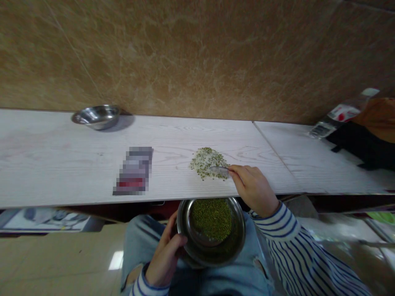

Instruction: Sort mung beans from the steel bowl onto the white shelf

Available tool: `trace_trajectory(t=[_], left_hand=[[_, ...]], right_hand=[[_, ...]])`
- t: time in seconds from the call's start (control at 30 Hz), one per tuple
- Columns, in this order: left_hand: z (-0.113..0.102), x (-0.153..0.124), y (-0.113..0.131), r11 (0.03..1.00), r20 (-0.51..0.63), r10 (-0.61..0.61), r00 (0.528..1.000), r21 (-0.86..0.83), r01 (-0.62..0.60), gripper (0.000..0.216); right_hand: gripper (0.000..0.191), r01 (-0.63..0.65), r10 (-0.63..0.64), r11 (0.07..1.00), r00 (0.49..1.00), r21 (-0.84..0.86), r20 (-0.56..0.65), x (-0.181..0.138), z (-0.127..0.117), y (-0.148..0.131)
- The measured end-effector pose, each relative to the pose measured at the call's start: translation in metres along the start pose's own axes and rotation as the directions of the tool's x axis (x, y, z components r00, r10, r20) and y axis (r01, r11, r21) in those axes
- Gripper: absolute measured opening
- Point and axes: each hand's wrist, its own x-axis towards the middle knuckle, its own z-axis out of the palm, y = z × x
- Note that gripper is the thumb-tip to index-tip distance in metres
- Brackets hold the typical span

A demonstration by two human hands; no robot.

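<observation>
My left hand (168, 255) grips the near-left rim of a shiny steel bowl (210, 260), thumb on top. Green beans (212, 218), which look like mung beans, lie inside it; the bowl is above my lap, just below the counter's front edge. With its fingers closed, my right hand (256, 189) holds a metal spoon (218, 169) by the handle. The spoon's head is at the lower right of a low pile (206, 158) of white grains mixed with green beans on the counter. My fingers hide part of the handle.
Along the white wood-grain counter (173, 131) stands a second steel bowl (97, 117) at the back left. A blurred-out flat rectangular item (134, 170) lies left of the pile. On the right, a plastic bottle (342, 113) leans by a black and brown bag (370, 131). Behind rises a brown wall (197, 57).
</observation>
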Motion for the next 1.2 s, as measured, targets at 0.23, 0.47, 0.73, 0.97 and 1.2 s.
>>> trace_trajectory(t=[0.23,0.47,0.73,0.97,1.2], left_hand=[[0.002,-0.003,0.002,1.0,0.024,0.018,1.0,0.006,-0.018,0.064],[0.002,-0.004,0.003,1.0,0.006,0.001,1.0,0.013,-0.001,0.066],[0.002,-0.006,0.005,1.0,0.004,0.015,1.0,0.024,-0.015,0.067],[0.002,-0.005,0.004,1.0,0.019,0.002,1.0,-0.012,-0.002,0.071],[0.002,-0.005,0.002,1.0,0.019,0.004,1.0,0.001,-0.004,0.067]], right_hand=[[0.018,0.05,-0.05,0.998,0.999,-0.036,0.005,0.002,0.007,-0.006],[0.018,0.07,-0.07,0.998,0.997,0.009,0.023,-0.005,0.002,-0.011],[0.021,0.115,-0.115,0.993,0.993,-0.009,0.028,0.019,0.012,-0.015],[0.023,0.206,-0.203,0.979,0.972,-0.01,0.118,0.02,0.012,-0.024],[0.027,0.29,-0.289,0.957,0.948,0.012,0.131,0.008,-0.001,-0.018]])
